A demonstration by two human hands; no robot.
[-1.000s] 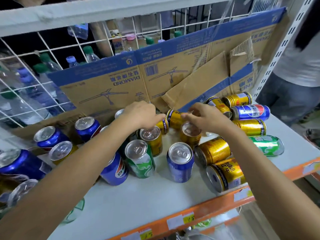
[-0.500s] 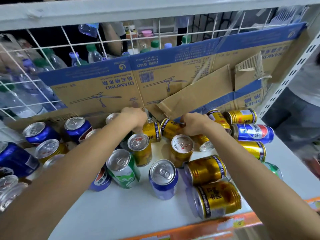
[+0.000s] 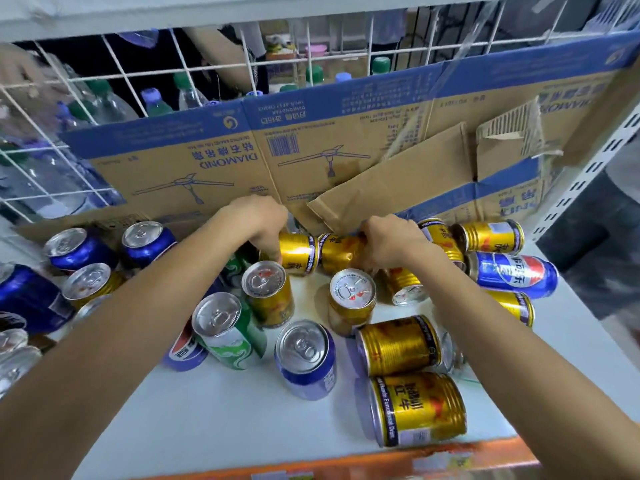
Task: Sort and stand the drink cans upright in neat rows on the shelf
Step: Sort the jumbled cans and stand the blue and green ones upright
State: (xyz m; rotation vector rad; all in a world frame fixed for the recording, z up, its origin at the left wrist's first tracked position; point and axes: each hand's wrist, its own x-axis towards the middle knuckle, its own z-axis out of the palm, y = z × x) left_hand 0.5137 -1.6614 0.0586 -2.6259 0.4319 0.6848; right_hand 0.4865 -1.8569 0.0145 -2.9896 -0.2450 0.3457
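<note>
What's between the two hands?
In the head view, the left gold can, gripped by the left hand, and the right gold can, gripped by the right hand, lie on their sides end to end.

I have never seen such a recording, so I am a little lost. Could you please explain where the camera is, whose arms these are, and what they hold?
There is no machine: the camera sits on a person's head and looks down at their own bare arms. The left hand grips a gold can lying sideways; the right hand grips a second gold can beside it, near the cardboard behind. On the white shelf more gold, blue and green cans stand or lie, such as an upright blue can in front.
</note>
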